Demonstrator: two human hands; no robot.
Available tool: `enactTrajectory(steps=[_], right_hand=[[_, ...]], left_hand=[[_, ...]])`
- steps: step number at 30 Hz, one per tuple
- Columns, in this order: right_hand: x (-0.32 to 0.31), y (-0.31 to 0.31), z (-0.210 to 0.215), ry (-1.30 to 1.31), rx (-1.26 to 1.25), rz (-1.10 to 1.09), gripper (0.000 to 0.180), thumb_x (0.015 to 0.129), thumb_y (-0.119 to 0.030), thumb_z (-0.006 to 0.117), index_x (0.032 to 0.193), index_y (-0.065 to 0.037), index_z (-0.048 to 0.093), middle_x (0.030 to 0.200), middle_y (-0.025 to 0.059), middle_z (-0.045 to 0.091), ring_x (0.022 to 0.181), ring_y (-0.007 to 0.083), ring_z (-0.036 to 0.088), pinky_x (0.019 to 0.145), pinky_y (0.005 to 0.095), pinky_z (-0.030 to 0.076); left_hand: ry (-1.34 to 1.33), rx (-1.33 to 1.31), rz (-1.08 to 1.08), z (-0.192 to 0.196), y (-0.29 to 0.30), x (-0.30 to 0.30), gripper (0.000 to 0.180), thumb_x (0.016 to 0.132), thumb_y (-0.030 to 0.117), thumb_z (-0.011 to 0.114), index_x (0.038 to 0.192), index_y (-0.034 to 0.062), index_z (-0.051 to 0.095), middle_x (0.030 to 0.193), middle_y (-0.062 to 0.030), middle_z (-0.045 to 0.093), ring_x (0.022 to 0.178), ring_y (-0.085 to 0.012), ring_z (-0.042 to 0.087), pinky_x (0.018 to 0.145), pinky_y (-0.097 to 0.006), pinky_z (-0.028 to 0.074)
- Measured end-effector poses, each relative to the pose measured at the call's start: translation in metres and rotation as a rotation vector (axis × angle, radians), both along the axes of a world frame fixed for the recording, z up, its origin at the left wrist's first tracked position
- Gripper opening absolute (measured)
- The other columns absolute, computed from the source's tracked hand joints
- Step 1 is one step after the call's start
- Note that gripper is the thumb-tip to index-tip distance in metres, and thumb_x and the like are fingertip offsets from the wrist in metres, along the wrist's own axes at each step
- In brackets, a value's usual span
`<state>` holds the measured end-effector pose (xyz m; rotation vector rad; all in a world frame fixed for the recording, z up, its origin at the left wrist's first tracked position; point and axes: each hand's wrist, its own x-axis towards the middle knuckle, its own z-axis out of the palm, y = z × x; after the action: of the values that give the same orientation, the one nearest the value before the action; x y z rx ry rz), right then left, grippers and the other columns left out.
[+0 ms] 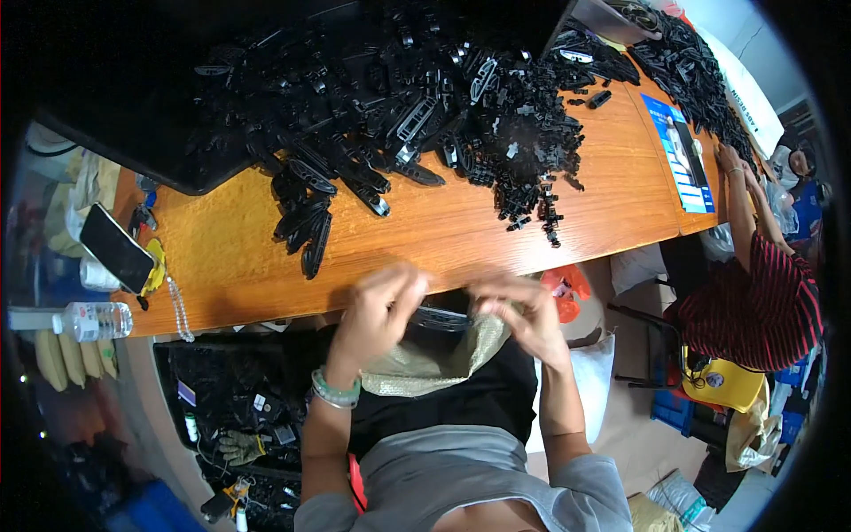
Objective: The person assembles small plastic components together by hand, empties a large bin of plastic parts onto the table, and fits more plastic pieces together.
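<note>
Just off the near table edge, my left hand (379, 312) is raised with its fingers curled against the thumb in a pinch. Opposite it, my right hand (529, 317) also has bent fingers and thumb drawn together, smeared by motion. Whatever either pinch holds is too small or blurred to make out. Below and between them, a woven beige sack (417, 383) lies open across my lap, its right rim close under my right hand. A long black plastic piece (443, 319) shows at the sack's mouth. Beyond lie long black clip-like parts (310, 226) and small black pieces (532, 191).
A large black tray (124, 160) covers the table's far left. A phone (117, 248) on a yellow stand and a plastic bottle (96, 321) sit at the left edge. A co-worker in a striped shirt (753, 310) works at the right; a red bag (567, 293) lies below.
</note>
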<state>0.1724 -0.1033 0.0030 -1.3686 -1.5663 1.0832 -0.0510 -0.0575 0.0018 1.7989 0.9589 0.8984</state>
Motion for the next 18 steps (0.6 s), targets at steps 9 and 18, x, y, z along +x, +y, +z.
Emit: enactTrajectory(steps=[9, 18], right_hand=[[0.018, 0.043, -0.021, -0.739, 0.591, -0.321, 0.021, 0.07, 0.002, 0.068, 0.09, -0.003, 0.065, 0.09, 0.0104, 0.058, 0.082, 0.0278, 0.054, 0.07, 0.0372, 0.045], [-0.007, 0.032, -0.032, -0.185, 0.486, -0.364, 0.019, 0.078, 0.007, 0.063, 0.096, 0.003, 0.062, 0.091, 0.0099, 0.062, 0.08, 0.0193, 0.059, 0.069, 0.0283, 0.047]], left_hand=[[0.619, 0.563, 0.421, -0.015, 0.054, 0.003, 0.029, 0.078, -0.004, 0.056, 0.107, -0.0012, 0.056, 0.11, -0.016, 0.052, 0.099, -0.0319, 0.052, 0.08, -0.039, 0.047], [0.486, 0.486, 0.275, -0.004, 0.027, 0.009, 0.024, 0.077, 0.001, 0.062, 0.1, -0.0013, 0.055, 0.1, -0.0161, 0.051, 0.096, -0.0338, 0.051, 0.079, -0.041, 0.045]])
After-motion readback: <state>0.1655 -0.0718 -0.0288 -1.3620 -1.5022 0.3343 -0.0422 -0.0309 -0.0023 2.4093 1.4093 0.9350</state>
